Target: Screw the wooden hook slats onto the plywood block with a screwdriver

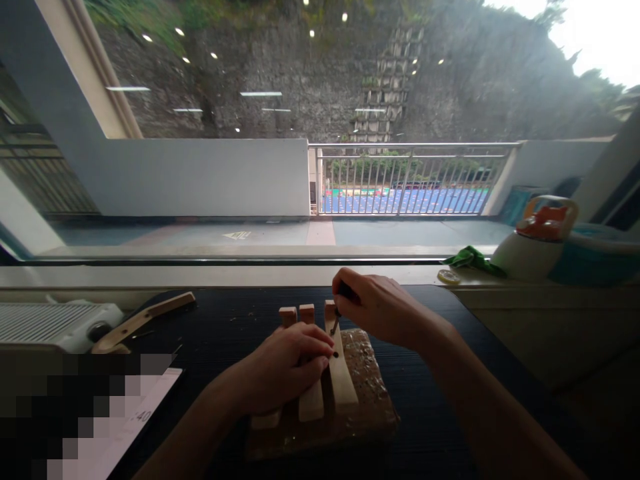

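Three pale wooden pieces lie side by side on a brown, tape-wrapped block (367,373). The rightmost wooden piece (344,387) has a dark round hole near its middle. My left hand (287,363) rests across the left and middle wooden pieces, fingers stretched out, its fingertips at the edge of the rightmost one. My right hand (380,303) is closed around the dark handle of a tool (336,323) with a thin metal shaft. The shaft slants down to the rightmost piece, above the hole. Its exact tip is too small to make out.
A dark tabletop (220,373) lies beneath. At left are an angled wooden piece (155,310), a white ribbed device (55,323) and a partly pixelated sheet or screen (135,413). A green cloth (473,260) and white jug (530,250) stand on the right of the sill.
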Demonstrator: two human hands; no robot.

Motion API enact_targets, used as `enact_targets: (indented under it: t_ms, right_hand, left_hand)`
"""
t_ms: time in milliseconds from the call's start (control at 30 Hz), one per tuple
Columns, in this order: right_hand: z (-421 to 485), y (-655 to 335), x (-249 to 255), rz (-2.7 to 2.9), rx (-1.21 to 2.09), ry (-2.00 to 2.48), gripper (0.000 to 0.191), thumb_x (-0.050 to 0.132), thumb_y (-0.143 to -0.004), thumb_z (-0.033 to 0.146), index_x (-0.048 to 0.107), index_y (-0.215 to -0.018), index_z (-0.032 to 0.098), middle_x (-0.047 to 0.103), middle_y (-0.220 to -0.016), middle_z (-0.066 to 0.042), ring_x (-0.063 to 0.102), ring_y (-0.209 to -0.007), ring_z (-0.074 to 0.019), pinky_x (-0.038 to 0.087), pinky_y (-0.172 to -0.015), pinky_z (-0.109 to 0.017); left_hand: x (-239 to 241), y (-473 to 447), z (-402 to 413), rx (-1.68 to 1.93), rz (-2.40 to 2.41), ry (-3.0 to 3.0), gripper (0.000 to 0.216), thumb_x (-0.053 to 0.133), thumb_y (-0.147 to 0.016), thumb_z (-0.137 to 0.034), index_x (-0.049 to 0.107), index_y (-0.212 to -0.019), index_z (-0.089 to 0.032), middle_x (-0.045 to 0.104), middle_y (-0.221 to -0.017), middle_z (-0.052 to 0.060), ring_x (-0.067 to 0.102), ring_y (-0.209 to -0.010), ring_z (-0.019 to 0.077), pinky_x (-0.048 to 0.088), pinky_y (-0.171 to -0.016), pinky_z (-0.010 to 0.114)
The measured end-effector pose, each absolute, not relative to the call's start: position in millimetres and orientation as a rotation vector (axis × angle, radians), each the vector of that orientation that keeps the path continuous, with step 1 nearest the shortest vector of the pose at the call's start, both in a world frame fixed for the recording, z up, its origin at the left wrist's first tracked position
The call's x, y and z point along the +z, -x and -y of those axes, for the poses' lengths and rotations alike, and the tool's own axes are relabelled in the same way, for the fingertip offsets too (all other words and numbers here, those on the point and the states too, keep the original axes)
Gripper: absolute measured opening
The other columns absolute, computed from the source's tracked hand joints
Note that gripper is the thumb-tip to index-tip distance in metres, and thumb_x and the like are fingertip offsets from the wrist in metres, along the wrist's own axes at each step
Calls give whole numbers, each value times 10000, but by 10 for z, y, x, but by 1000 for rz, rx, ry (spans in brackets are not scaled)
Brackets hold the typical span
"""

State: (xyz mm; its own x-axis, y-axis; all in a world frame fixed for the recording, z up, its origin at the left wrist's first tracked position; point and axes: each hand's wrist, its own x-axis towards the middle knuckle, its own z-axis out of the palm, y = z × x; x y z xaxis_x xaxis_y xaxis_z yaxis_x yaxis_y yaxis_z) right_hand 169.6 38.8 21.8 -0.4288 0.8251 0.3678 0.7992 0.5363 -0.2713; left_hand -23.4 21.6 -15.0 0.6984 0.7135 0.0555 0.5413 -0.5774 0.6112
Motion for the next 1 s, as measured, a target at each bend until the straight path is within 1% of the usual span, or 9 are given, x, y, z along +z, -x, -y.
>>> enact_targets:
  t_ms: [133, 433, 533, 633, 800, 1000]
  right_hand:
    - [-422, -1710, 204, 2317, 78, 1318, 107, 435, -824, 287, 509, -831, 210, 554, -631, 22, 391, -522, -85, 208, -502, -270]
    - [-421, -1761, 181, 2269, 131, 1394, 186, 431, -842, 361, 527, -836, 202, 575, -668, 5, 420, -552, -96, 234, -503, -266]
    - [-382, -1760, 210, 2283, 127, 1401, 199, 462, -823, 380, 548, -897, 216, 584, -675, 13, 426, -548, -94, 230, -499, -262]
    - [-343, -1761, 243, 2313, 121, 1345, 188, 458, -824, 332, 551, -958, 238, 573, -657, 31, 418, -536, -86, 227, -500, -254]
    - [-343, -1758, 248, 2325, 120, 1286, 118, 441, -836, 287, 541, -848, 226, 549, -622, 42, 397, -532, -80, 224, -502, -246]
    - [-382, -1765, 201, 2277, 169, 1306, 144, 445, -845, 321, 527, -816, 207, 548, -622, 29, 401, -535, -83, 230, -499, -243]
  left_hand:
    - [-154, 237, -222, 398, -962, -2345, 277, 442, -857, -215, 681, -991, -249, 623, -1114, -4, 575, -969, 160, 425, -876, 242]
    - [-165, 239, -229, 400, -959, -2360, 272, 445, -855, -209, 680, -987, -239, 622, -1109, 1, 571, -981, 161, 423, -879, 236]
    - [-163, 236, -229, 404, -955, -2351, 275, 437, -858, -206, 680, -982, -236, 620, -1112, 2, 571, -981, 158, 424, -880, 233]
    - [-159, 235, -222, 402, -942, -2337, 281, 433, -857, -194, 683, -975, -240, 618, -1117, -6, 570, -985, 151, 420, -885, 226]
    - [-149, 239, -216, 403, -943, -2334, 285, 431, -858, -192, 686, -976, -243, 618, -1116, -8, 572, -975, 149, 422, -883, 226]
    - [-161, 242, -213, 403, -952, -2341, 280, 440, -859, -205, 684, -987, -255, 618, -1116, -12, 573, -978, 152, 425, -879, 229]
